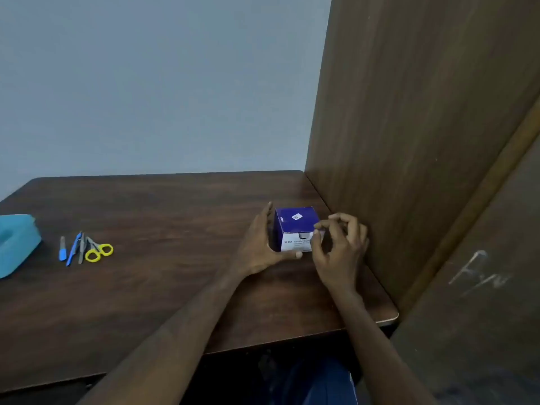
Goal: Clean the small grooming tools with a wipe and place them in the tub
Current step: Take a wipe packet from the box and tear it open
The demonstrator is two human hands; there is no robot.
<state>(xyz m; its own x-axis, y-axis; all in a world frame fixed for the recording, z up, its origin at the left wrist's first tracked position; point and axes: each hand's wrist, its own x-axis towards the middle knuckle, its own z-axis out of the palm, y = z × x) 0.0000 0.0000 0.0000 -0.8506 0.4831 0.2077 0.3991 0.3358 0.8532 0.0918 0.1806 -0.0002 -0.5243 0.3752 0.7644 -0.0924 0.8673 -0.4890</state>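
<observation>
Two hands [301, 247] around wipe box [295, 220]

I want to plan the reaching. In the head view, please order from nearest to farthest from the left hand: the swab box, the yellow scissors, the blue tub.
1. Swab box: the left hand is touching its left side.
2. Yellow scissors: well to the left, rightmost of the row of tools.
3. Blue tub: farthest, at the table's left edge.
</observation>
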